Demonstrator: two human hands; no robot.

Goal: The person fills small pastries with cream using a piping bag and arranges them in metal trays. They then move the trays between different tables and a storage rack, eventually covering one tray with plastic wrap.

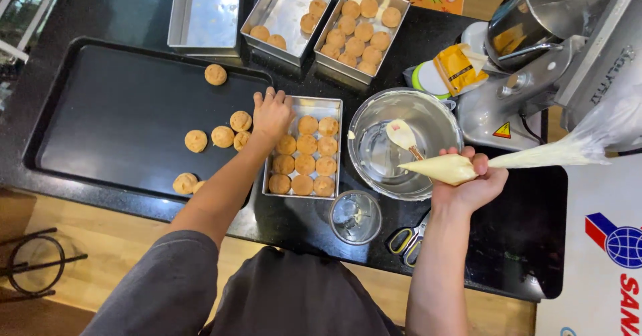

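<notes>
My left hand rests fingers-down on the near left corner of a small metal tin filled with several round golden puffs; whether it grips one is hidden. My right hand is closed around a cream-filled piping bag, whose tip points left over a steel mixing bowl. A spatula smeared with cream lies in the bowl. More puffs lie loose on a large black tray to the left.
Three more metal tins stand at the back, two holding puffs. A stand mixer sits at the right, a glass and scissors near the counter's front edge. A yellow packet lies behind the bowl.
</notes>
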